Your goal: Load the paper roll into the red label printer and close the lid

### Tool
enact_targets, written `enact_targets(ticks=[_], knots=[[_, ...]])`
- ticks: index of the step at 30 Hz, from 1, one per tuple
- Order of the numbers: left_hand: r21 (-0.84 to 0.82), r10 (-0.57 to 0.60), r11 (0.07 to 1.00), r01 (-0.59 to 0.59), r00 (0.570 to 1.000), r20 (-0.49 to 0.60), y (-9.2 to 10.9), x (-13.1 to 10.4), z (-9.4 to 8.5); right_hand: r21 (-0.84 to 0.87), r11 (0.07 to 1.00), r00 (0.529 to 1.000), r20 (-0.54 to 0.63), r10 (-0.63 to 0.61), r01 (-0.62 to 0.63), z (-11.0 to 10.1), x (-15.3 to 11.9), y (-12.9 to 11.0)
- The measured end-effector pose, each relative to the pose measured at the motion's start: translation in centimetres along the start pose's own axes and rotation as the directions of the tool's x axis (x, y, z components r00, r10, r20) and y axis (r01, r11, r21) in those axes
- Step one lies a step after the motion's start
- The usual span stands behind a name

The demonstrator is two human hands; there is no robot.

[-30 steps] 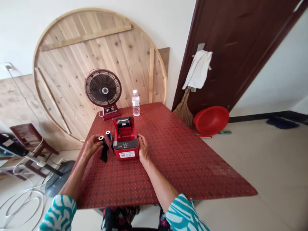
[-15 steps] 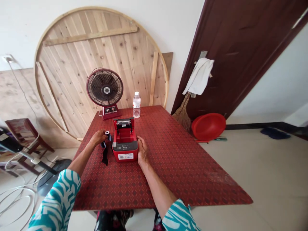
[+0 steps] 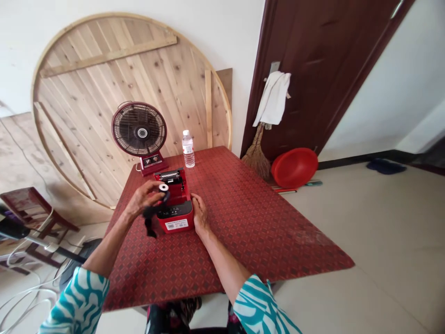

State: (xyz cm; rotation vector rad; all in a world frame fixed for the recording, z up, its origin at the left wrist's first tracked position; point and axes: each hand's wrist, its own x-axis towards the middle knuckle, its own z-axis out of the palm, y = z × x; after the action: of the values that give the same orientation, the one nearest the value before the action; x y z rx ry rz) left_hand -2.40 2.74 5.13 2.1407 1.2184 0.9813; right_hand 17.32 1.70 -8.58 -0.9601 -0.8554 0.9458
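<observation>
One printer (image 3: 179, 211) on patterned table (image 3: 236, 222) near door (image 3: 313, 60)

The near table (image 3: 264, 232) is dark red with a repeating lattice of small diamonds, under a bright red printer (image 3: 187, 218) with a blackish panel (image 3: 177, 208) and white label (image 3: 176, 224). The roll (image 3: 166, 195) at its left has a white end (image 3: 163, 187) and a loose strip (image 3: 150, 224) that, blurred, looks black. Both near sleeves (image 3: 81, 299) are teal with wavy white stripes, the far fan (image 3: 139, 132) maroon, the far-right door (image 3: 313, 69) deep brown and the basin (image 3: 297, 167) red.
</observation>
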Motion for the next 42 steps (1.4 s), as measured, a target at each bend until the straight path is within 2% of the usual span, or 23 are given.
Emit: enact_targets(ticks=[3,7,9,12,17,20,25,28,31,34,36,39,42], knots=[[0.232,0.095,0.965,-0.126,0.986,0.139,0.9,1.9,2.2,0.024,1.0,1.0,0.007,-0.002,0.002,0.1,0.0,0.2],[0.424,0.007,0.894,-0.142,0.953,0.304,0.5,4.3,3.7,0.028,1.0,1.0,-0.015,-0.004,0.004,0.4,0.2,0.5],[0.462,-0.072,0.879,-0.119,0.924,0.375,0.1,5.2,4.2,0.029,1.0,1.0,-0.023,-0.005,0.006,0.5,0.3,0.5],[0.47,-0.18,0.882,-0.041,0.891,0.416,-0.5,6.3,5.0,0.022,1.0,1.0,-0.025,-0.007,0.007,0.6,0.4,0.4],[0.416,-0.19,0.909,-0.007,0.883,0.43,-0.8,7.0,5.5,0.003,1.0,0.999,-0.03,-0.025,0.025,0.6,0.4,-0.2],[0.336,-0.148,0.942,-0.003,0.894,0.424,-0.3,5.8,4.5,-0.005,1.0,1.0,-0.02,-0.015,0.015,0.5,0.2,-0.5],[0.149,-0.103,0.986,0.07,0.967,0.231,1.0,1.0,2.6,0.031,0.999,1.0,0.011,0.019,-0.02,0.2,0.0,0.1],[0.131,0.009,0.991,-0.034,0.982,0.19,1.8,-1.8,2.5,0.075,0.994,0.996,-0.024,0.083,-0.081,0.5,1.1,0.1],[0.17,0.205,0.957,-0.236,0.962,0.18,2.4,-3.3,2.9,0.061,0.994,0.995,-0.03,0.097,-0.095,1.7,4.1,-1.6],[0.264,0.338,0.89,-0.372,0.927,0.165,2.5,-3.9,3.3,-0.008,0.998,0.998,0.026,-0.058,0.058,3.6,7.5,-5.0],[0.334,0.383,0.846,-0.416,0.909,0.163,2.3,-4.1,3.5,-0.066,0.992,0.99,0.099,-0.104,0.111,4.5,8.7,-7.0],[0.421,0.406,0.794,-0.438,0.898,0.168,2.1,-4.5,3.9,-0.118,0.982,0.975,0.183,-0.124,0.147,4.6,8.1,-8.7],[0.519,0.396,0.754,-0.404,0.909,0.132,2.5,-5.2,4.1,-0.118,0.967,0.965,0.162,-0.205,0.225,3.3,5.4,-8.5]])
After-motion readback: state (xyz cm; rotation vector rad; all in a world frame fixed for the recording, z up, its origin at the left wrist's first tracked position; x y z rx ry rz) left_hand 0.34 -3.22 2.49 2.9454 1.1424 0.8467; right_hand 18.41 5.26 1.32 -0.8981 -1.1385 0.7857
